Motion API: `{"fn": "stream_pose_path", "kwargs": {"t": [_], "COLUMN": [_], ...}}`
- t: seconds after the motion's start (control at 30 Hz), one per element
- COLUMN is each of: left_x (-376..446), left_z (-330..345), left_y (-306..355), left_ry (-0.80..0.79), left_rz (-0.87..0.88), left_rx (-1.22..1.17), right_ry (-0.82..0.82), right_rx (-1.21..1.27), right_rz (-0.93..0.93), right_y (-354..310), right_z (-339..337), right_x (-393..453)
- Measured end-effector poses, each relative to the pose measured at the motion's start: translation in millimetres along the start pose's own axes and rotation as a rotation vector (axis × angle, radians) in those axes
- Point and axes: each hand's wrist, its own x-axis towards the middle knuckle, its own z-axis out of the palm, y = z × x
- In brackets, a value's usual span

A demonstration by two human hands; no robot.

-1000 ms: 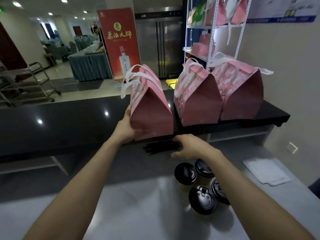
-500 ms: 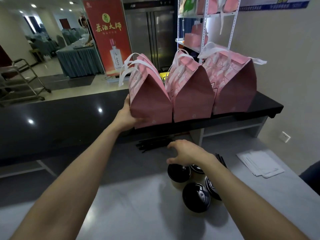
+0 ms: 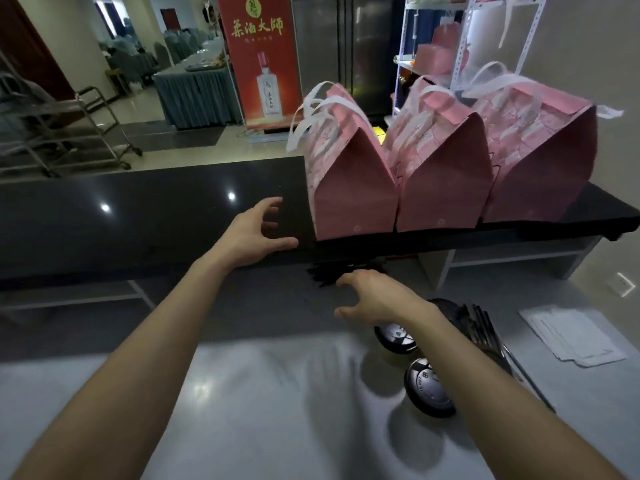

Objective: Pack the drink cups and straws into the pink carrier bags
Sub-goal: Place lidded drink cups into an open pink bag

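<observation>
Head view: three pink carrier bags (image 3: 446, 168) stand closed in a row on the black ledge (image 3: 138, 209), upper right of frame. Left hand (image 3: 254, 235) hovers just left of the nearest bag, fingers spread, holding nothing. Right hand (image 3: 372, 297), centre frame, loosely spread and empty, sits above the black straws (image 3: 323, 273) under the ledge. Lidded drink cups (image 3: 427, 389) stand on the grey desk (image 3: 259, 410), lower right. Step looks between bags; next likely needs picking up straws or a cup.

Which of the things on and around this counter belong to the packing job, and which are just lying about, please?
Job: three pink carrier bags, lidded drink cups, black straws.
Lying about: white papers, red banner, metal trolley, shelf rack.
</observation>
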Motion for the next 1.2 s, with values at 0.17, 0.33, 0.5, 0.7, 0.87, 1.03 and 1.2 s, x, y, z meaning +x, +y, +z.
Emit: {"fn": "stream_pose_path", "kwargs": {"t": [0.17, 0.33, 0.5, 0.7, 0.87, 1.03, 1.2], "left_x": [-102, -203, -296, -396, -453, -474, -486], "left_z": [-41, -88, -159, -248, -310, -342, -350], "left_y": [-88, -199, -301, -378, -408, -430, -446], "left_ry": [-0.037, -0.025, 0.008, 0.074, 0.333, 0.473, 0.280], "left_rz": [-0.104, -0.322, -0.370, -0.356, -0.270, -0.351, -0.523], "left_rx": [0.081, 0.152, 0.164, 0.103, 0.110, 0.207, 0.308], "right_ry": [-0.081, -0.122, -0.129, -0.158, 0.009, 0.368, 0.185], "right_rx": [-0.001, -0.032, -0.016, 0.022, 0.201, 0.414, 0.360], "right_rz": [-0.078, -0.170, -0.221, -0.279, -0.352, -0.404, -0.400], "right_y": [-69, -183, -328, -493, -599, -680, -737], "right_z": [32, 72, 118, 172, 187, 175, 158], "right_x": [30, 64, 94, 119, 152, 197, 237]}}
